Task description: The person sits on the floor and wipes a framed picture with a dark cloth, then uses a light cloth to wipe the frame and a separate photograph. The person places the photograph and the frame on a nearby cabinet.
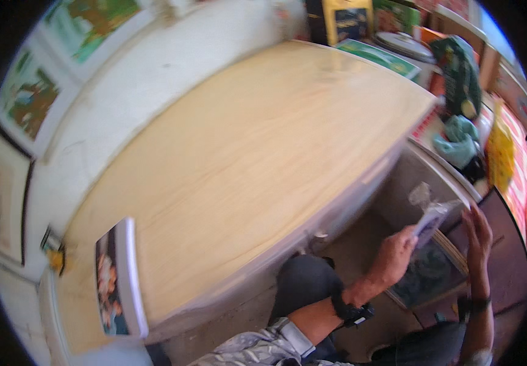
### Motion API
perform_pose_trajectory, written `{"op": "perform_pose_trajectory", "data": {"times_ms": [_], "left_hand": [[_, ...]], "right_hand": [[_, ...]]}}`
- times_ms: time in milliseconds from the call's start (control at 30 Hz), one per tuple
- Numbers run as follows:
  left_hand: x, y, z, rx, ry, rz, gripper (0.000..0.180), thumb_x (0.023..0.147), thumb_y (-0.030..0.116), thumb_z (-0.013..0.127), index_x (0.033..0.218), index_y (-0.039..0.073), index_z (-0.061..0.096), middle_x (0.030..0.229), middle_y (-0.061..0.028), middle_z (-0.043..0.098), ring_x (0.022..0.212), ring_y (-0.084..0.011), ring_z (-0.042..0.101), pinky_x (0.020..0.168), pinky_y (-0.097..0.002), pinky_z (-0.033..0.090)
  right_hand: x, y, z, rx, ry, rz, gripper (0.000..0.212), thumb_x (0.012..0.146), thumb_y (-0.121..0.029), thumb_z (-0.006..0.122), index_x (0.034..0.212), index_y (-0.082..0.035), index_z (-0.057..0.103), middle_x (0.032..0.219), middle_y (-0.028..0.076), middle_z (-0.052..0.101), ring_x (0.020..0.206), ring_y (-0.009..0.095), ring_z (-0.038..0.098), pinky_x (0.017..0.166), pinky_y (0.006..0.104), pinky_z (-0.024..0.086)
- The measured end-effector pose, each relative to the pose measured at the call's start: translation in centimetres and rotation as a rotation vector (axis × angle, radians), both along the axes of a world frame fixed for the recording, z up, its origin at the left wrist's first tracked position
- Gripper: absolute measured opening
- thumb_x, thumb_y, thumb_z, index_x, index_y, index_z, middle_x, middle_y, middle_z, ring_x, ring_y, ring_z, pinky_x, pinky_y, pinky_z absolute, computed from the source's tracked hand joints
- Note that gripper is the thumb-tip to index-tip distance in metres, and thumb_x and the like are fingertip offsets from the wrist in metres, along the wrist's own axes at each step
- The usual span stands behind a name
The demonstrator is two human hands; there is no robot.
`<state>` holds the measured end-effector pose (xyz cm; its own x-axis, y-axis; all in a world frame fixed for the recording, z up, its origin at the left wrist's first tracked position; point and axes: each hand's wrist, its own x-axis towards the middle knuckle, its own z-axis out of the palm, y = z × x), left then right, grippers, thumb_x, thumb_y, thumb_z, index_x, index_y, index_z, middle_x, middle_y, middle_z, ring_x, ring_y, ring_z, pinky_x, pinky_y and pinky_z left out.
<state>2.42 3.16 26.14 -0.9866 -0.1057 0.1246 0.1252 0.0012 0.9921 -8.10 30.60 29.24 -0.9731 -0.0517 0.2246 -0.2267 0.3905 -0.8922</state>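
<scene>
My left hand [396, 256] is closed on a small flat packet [429, 224], pale with a purplish patch, at the lower right. It is too blurred to make out what it is. Clear crinkled plastic [421, 194] shows just beyond it. Beside the packet's far right end, my right hand [478, 238] is raised with its fingers stretched upward. Whether its fingertips touch the packet, I cannot tell. Below both hands, a framed flat panel [431, 274] with a dark greenish surface lies low down, partly hidden by my left hand.
A long pale wooden tabletop [263, 140] fills the middle, with a thick picture-covered book or box [117, 280] at its near left. A dark brown panel [507, 244] stands right of my hands. Bags, including a yellow one [501, 152], and a lidded pot [404, 46] crowd the far right.
</scene>
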Motion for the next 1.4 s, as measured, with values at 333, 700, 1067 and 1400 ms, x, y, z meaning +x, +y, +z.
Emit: {"op": "perform_pose_trajectory", "data": {"times_ms": [333, 700, 1067, 1400], "left_hand": [[0.4, -4.1, 1.2, 0.226, 0.248, -0.049, 0.032, 0.115, 0.016, 0.056, 0.142, 0.001, 0.064, 0.116, 0.0013, 0.071, 0.104, -0.0069, 0.057, 0.096, -0.029, 0.051], [4.1, -8.5, 18.9, 0.415, 0.414, -0.038, 0.027, 0.112, 0.012, 0.057, 0.136, 0.0, 0.066, 0.12, -0.001, 0.07, 0.106, -0.0097, 0.063, 0.1, -0.0306, 0.053], [4.4, -21.0, 33.5, 0.246, 0.474, 0.13, 0.025, 0.101, 0.001, 0.064, 0.127, 0.003, 0.062, 0.12, -0.0109, 0.071, 0.114, -0.0258, 0.071, 0.106, -0.0494, 0.057], [12.8, -42.6, 37.2, 0.134, 0.532, 0.526, 0.025, 0.106, 0.002, 0.059, 0.13, 0.004, 0.061, 0.122, -0.0102, 0.069, 0.106, -0.0271, 0.071, 0.096, -0.0415, 0.06]], "right_hand": [[12.6, 9.2, -11.5, -0.154, -0.442, -0.014, 0.039, 0.107, -0.015, 0.071, 0.143, -0.001, 0.066, 0.119, 0.004, 0.073, 0.103, 0.015, 0.071, 0.088, 0.0324, 0.059], [14.7, 8.8, -10.8, -0.384, -0.474, 0.049, 0.039, 0.106, -0.021, 0.072, 0.14, -0.004, 0.067, 0.108, 0.003, 0.074, 0.088, 0.014, 0.072, 0.068, 0.0294, 0.055], [15.8, 9.6, -9.4, -0.507, -0.442, 0.102, 0.042, 0.104, -0.025, 0.075, 0.14, -0.006, 0.068, 0.112, 0.004, 0.076, 0.091, 0.017, 0.076, 0.069, 0.0333, 0.063], [16.2, 13.1, -12.0, -0.741, -0.416, 0.208, 0.031, 0.107, -0.019, 0.071, 0.135, -0.006, 0.07, 0.107, 0.004, 0.075, 0.083, 0.017, 0.071, 0.066, 0.0317, 0.056]]}}
